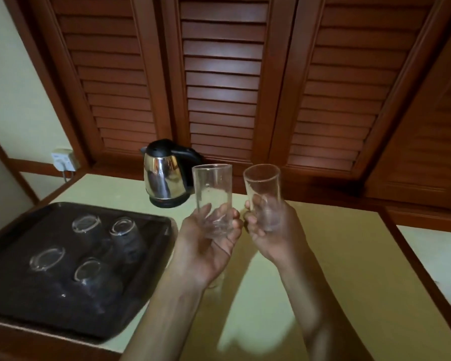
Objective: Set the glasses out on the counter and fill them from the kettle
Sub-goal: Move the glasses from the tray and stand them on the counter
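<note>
Two empty glasses are held upright above the tabletop, one gripped low in the left hand, the other in the right hand, apparently for setting down. Four more rest inverted on the dark tray, probably against dust. The kettle stands just behind. No writing can be read.

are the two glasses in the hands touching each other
Apart. The head view shows dark background between the left-hand glass and the right-hand glass along their upper halves; lower down, the knuckles nearly meet.
</note>
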`<action>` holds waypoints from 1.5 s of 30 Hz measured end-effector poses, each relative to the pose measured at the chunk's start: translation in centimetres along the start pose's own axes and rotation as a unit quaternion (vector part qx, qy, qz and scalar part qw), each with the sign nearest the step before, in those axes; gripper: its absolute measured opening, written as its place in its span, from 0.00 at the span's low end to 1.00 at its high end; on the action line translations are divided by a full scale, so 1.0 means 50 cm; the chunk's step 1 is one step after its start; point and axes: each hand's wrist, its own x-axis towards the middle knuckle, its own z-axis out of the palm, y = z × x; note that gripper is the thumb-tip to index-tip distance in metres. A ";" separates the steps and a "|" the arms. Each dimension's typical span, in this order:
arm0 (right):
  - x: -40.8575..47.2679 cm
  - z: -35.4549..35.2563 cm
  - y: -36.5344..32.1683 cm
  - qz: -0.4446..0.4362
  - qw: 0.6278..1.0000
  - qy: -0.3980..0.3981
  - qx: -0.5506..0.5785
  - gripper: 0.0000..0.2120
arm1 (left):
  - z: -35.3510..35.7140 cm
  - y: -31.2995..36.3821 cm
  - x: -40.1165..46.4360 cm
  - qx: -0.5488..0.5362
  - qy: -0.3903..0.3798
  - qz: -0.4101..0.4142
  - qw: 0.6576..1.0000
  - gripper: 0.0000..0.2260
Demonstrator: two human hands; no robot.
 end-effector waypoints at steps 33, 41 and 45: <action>0.049 -0.282 -0.005 -0.077 0.879 -0.038 -0.470 0.25 | -0.189 -0.275 0.030 0.668 0.079 0.244 0.699 0.26; 0.059 -0.305 0.018 -0.097 0.866 -0.016 -0.491 0.24 | -0.213 -0.279 0.035 0.664 0.059 0.257 0.700 0.27; 0.058 -0.310 0.021 -0.109 0.856 -0.009 -0.506 0.24 | -0.226 -0.282 0.044 0.677 0.040 0.266 0.684 0.27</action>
